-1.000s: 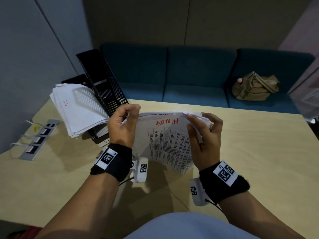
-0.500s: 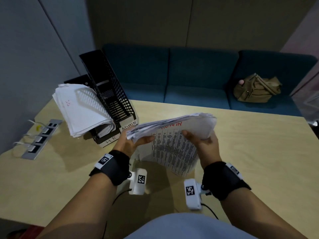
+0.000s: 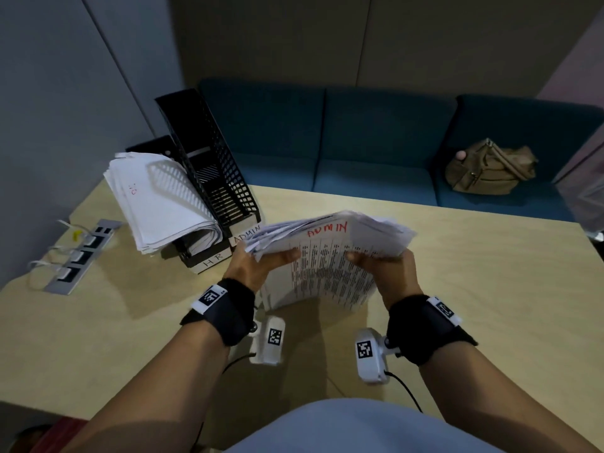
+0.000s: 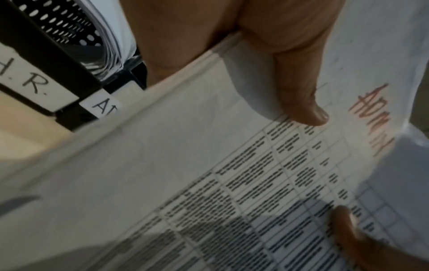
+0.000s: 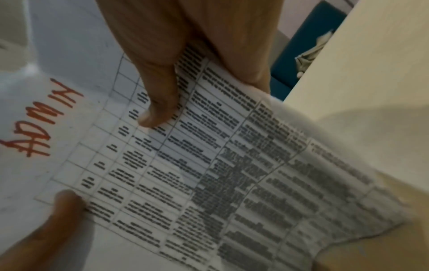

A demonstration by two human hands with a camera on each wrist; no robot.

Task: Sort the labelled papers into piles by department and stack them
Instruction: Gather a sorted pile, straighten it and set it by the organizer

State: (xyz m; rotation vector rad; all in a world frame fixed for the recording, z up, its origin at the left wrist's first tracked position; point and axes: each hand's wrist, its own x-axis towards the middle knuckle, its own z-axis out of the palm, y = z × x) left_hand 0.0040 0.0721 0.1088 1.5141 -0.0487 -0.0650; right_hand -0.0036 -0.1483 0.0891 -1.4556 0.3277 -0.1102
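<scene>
The head camera looks down from above at the counter [image 3: 457, 289]. Both wrist cameras sit very close and share the ADMIN paper [image 4: 185, 146].

Bare forearms, black fabric wristbands [image 3: 228, 313] each bearing a white square-coded tag, small white wrist cameras [image 3: 269, 343] with black-and-white code stickers slung beneath, thin black cables [image 3: 405, 392] trailing back, pale blue-grey garment [image 3: 353, 426] at torso.

We see bare table [image 3: 474, 289] to the right of the right hand [image 3: 389, 266], while just beyond the left hand [image 3: 253, 264] the black trays [image 3: 209, 171] and the curled papers [image 3: 157, 204] in them block the way left and forward.
</scene>
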